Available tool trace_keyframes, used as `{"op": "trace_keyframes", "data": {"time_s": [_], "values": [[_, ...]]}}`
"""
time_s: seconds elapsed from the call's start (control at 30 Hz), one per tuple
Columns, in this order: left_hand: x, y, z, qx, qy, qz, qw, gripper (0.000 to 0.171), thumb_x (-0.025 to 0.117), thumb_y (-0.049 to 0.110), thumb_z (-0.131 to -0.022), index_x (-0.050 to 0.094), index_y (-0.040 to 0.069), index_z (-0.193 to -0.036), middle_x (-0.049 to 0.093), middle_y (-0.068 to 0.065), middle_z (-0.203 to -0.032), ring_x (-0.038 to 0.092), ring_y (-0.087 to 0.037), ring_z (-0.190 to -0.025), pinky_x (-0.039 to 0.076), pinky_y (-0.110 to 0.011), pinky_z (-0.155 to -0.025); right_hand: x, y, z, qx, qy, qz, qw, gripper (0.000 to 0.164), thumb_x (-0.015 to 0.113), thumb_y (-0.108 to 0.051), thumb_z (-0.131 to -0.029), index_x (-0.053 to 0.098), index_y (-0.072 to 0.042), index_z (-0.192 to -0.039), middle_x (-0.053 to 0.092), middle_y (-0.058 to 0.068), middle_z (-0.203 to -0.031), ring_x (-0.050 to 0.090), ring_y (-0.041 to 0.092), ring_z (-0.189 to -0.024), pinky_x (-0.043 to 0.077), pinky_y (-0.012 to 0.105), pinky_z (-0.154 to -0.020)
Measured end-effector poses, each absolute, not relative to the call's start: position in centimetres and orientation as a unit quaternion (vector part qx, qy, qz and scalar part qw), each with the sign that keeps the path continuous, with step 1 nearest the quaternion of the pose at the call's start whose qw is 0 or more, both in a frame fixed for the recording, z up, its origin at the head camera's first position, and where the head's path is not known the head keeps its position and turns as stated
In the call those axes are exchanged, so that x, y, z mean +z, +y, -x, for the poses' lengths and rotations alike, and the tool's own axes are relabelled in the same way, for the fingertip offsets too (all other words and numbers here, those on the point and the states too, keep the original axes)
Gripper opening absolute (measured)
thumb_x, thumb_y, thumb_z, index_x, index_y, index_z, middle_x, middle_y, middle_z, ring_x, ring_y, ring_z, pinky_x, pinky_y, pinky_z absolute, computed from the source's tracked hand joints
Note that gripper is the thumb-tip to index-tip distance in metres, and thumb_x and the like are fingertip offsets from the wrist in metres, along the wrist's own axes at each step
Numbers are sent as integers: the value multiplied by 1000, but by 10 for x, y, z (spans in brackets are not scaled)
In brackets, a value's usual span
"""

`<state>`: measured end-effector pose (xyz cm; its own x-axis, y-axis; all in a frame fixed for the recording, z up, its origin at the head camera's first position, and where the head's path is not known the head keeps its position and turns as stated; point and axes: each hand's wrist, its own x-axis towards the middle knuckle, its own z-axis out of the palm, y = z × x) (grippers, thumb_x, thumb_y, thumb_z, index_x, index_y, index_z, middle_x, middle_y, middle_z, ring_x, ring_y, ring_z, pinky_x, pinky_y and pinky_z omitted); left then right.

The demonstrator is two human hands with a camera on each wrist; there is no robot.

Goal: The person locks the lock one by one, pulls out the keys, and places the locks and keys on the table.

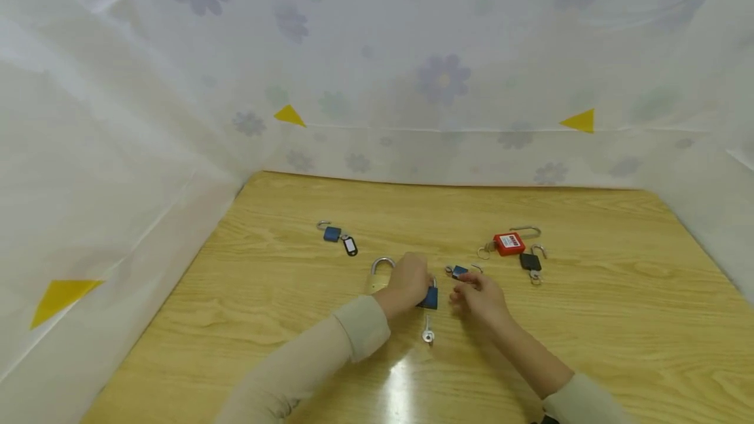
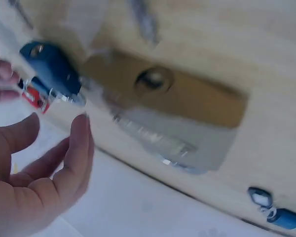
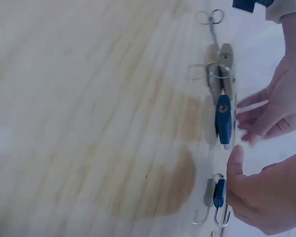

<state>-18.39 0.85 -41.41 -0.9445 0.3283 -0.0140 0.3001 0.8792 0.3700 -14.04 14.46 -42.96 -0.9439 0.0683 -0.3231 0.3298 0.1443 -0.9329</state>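
My left hand [image 1: 409,279] is between a brass padlock [image 1: 377,282] and a dark blue padlock [image 1: 431,298], both standing with shackles away from me. In the left wrist view, a gap separates its bent thumb and fingers, and nothing is between them; the blue padlock [image 2: 52,66] is just beyond the fingertips. My right hand [image 1: 482,296] is beside a smaller blue padlock [image 1: 459,271] with its shackle swung out. Its fingers are loosely bent and partly overlap that padlock; whether they touch it I cannot tell. A silver key [image 1: 428,332] lies in front of the blue padlock.
A red padlock [image 1: 509,244] and a black padlock [image 1: 530,262] lie at the right with keys and opened shackles. Farther left lies another blue padlock [image 1: 332,234] with a black key tag [image 1: 350,245]. Pale flowered sheeting [image 1: 377,156] borders the wooden table [image 1: 247,319].
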Motion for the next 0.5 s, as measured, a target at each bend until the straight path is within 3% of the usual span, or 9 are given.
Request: {"op": "trace_keyframes", "data": {"time_s": [0.13, 0.27, 0.4, 0.5], "values": [[-404, 26, 201, 166, 961, -215, 61, 21, 61, 19, -90, 67, 2, -101, 66, -8, -97, 62, -17, -88, 53, -22, -74, -425, 156, 136, -756, 612, -173, 152, 46, 32, -2, -98, 19, 15, -139, 52, 27, -120, 62, 10, -84, 54, 27, -86], [-406, 44, 214, 146, 942, -283, 102, 31, 60, 18, -90, 62, 7, -119, 63, -5, -117, 56, -16, -112, 45, -21, -97, -427, 157, 137, -804, 539, -176, 181, 51, 23, -2, -99, 2, 13, -143, 18, 34, -146, 51, 26, -116, 37, 32, -108], [-415, 53, 223, 95, 932, -331, 118, 19, 67, 18, -86, 69, 7, -100, 66, -3, -103, 58, -14, -98, 47, -17, -84, -429, 154, 139, -828, 500, -177, 182, 52, 18, 0, -98, -8, 12, -142, 5, 34, -149, 19, 36, -139, 21, 34, -116], [-435, 63, 241, 65, 927, -348, 124, 13, 72, 20, -81, 70, 8, -82, 65, -2, -86, 56, -13, -83, 46, -19, -73, -428, 153, 140, -839, 485, -178, 171, 52, 16, 2, -97, -9, 13, -141, 2, 34, -149, 10, 37, -141, 16, 35, -117]]}}
